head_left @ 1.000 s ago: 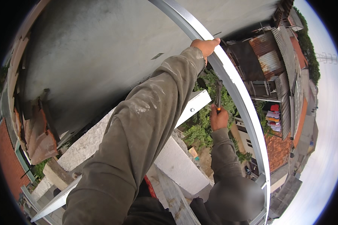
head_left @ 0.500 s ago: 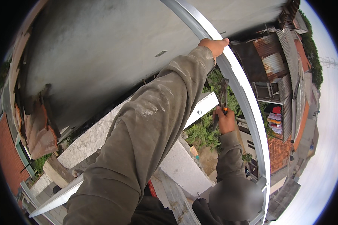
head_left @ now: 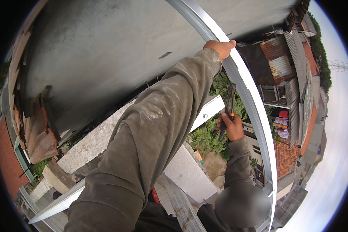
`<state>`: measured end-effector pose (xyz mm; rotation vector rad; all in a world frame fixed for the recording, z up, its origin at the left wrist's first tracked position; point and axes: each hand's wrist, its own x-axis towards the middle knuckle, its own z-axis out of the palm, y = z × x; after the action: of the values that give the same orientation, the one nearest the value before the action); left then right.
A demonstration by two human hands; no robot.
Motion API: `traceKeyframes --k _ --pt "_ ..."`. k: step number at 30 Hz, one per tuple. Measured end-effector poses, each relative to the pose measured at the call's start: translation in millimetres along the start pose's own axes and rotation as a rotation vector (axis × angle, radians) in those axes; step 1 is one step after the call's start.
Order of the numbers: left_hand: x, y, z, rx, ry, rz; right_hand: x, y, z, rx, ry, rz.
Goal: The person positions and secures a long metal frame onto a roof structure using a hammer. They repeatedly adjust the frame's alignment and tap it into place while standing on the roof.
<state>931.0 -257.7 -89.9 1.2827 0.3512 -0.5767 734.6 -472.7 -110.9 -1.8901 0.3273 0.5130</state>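
My left arm stretches up across the view, and my left hand (head_left: 221, 49) is closed round a long, shiny metal channel (head_left: 251, 91) that looks bowed along the right. Lower down, my right hand (head_left: 233, 127) grips dark tin snips (head_left: 230, 101) with an orange band on a handle. Their jaws point upward, close beside the channel's inner edge; whether they touch it I cannot tell. The end of a white metal beam (head_left: 209, 112) with a bolt head lies left of the snips, partly behind my left sleeve. A blurred patch covers the lower end of my right sleeve.
A large grey surface (head_left: 116, 46) fills the upper left. Below are a rough white wall ledge (head_left: 191, 172), a weathered plank (head_left: 181, 205) and green plants (head_left: 208, 139). Rusty sheet roofs (head_left: 278, 62) and tiled houses stand beyond the channel. Broken roof tiles (head_left: 42, 135) lie at left.
My right hand and the snips have shifted slightly, and the lower handle now shows more clearly. My left hand keeps its hold on the metal channel in the same spot.
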Motion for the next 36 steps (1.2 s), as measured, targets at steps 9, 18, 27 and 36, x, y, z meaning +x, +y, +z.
traceKeyframes --k 9,18,27,36 --pt "0.2 -0.9 -2.2 0.055 -0.003 0.015 9.8 9.1 7.3 -0.165 0.124 0.000" --pt "-3.8 3.3 2.6 -0.073 -0.020 -0.022 25.6 21.6 27.9 -0.718 0.481 -0.156" --pt "8.6 -2.5 -0.1 0.058 -0.025 -0.003 -11.2 6.1 -7.7 -0.006 0.063 0.004" --pt "7.0 -4.4 1.0 0.077 0.019 0.007 10.2 30.7 6.7 -0.829 0.471 -0.204"
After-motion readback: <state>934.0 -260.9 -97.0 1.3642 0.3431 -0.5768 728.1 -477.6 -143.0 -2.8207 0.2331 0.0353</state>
